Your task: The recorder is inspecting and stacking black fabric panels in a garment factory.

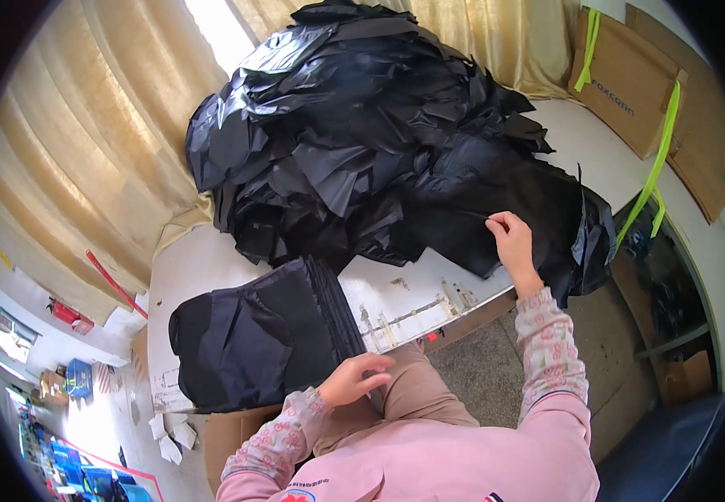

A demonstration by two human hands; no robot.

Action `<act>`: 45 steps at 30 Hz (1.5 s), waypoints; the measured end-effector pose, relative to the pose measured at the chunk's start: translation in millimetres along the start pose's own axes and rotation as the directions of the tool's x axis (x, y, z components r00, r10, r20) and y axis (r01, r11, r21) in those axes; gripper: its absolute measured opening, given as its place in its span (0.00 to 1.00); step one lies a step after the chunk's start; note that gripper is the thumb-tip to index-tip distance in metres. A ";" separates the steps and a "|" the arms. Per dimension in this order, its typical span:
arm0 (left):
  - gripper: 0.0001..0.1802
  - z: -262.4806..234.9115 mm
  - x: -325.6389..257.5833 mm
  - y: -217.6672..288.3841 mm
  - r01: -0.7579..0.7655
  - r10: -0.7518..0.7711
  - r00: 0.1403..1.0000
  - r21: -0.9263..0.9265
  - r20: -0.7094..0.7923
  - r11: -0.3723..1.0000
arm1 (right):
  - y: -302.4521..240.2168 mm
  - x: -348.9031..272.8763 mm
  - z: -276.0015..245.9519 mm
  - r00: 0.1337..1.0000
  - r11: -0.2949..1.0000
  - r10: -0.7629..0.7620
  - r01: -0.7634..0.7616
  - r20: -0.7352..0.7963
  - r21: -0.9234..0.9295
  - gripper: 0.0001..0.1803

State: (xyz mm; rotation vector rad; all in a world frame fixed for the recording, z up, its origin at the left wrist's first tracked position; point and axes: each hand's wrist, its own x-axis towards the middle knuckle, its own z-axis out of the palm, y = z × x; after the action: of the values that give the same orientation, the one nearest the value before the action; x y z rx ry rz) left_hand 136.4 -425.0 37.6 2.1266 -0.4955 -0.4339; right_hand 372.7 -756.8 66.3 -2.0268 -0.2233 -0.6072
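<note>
A tall heap of loose, crumpled black sheets [320, 167], thin and slightly shiny like plastic or fabric, covers the back of the white table. My right hand [513, 243] reaches to the near right of this heap, finger and thumb pinched on a black sheet [450, 217] there. Nearer me on the left lies a neat, thick stack of black pieces [258, 335] with their edges lined up on the right side. Beside that stack's near right corner is my left hand [354, 378], fingers apart and holding nothing, above my lap.
The white table [404, 293] has worn tape marks along its near edge. Tan curtains [86, 109] hang behind it. Cardboard sheets [630, 92] with yellow-green straps [663, 151] lean at the back right. A dark chair [663, 452] stands at the lower right.
</note>
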 end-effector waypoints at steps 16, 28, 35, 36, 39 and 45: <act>0.12 -127.5 44.4 55.7 -0.223 0.271 0.958 -0.361 0.088 0.905 | -113.6 -89.0 1.1 0.985 0.909 -0.167 0.166 -0.032 0.381 0.21; 0.24 -138.4 54.3 105.2 -0.099 0.547 0.195 0.539 -0.814 0.837 | -169.8 -50.9 -3.1 0.673 0.865 -0.403 0.058 0.620 0.498 0.19; 0.37 -64.0 22.8 120.5 -0.454 0.342 0.829 -0.175 -0.443 0.874 | -191.2 -76.0 21.4 0.873 0.916 -0.391 0.337 0.293 0.218 0.17; 0.37 -63.7 24.4 120.2 -0.452 0.338 0.830 -0.178 -0.445 0.874 | -193.5 -82.2 26.7 0.850 0.889 -0.445 0.383 0.281 0.252 0.18; 0.21 -74.6 28.3 110.6 -0.385 0.062 0.784 -0.405 -0.618 0.829 | -195.6 -97.6 38.3 0.816 0.864 -0.491 0.413 0.304 0.288 0.16; 0.18 -98.1 18.8 92.3 -0.393 -0.192 0.872 -0.877 -0.451 0.277 | -169.1 -91.1 23.3 0.756 0.772 -0.086 -0.361 0.648 0.523 0.10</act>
State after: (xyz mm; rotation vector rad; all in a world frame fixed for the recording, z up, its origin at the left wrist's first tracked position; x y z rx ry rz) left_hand 181.9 -415.8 165.4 0.8612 0.0085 -0.0282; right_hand 235.3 -642.2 139.9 -1.4850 -0.5877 0.2962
